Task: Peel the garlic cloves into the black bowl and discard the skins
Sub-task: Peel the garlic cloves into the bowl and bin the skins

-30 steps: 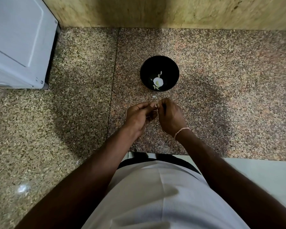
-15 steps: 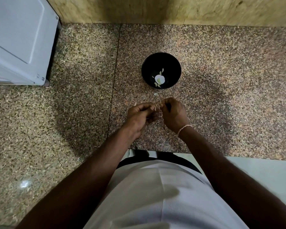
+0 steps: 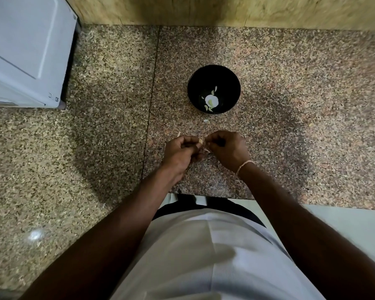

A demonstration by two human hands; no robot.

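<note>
Both hands' fingers (image 3: 193,146) pinch a garlic clove (image 3: 201,141), too hidden to judge its axis.

Over the last second the left hand (image 3: 179,151) and right hand (image 3: 225,148) have parted slightly, drawing the garlic clove (image 3: 200,141) out between their fingertips. A strip of skin (image 3: 207,150) now hangs loose beneath the clove, over the table (image 3: 290,105).

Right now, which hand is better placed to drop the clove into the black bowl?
Probably right. The right hand sits closer below the black bowl; the left hand is further over. Both pinch the garlic clove, so whichever keeps it matters.
</note>
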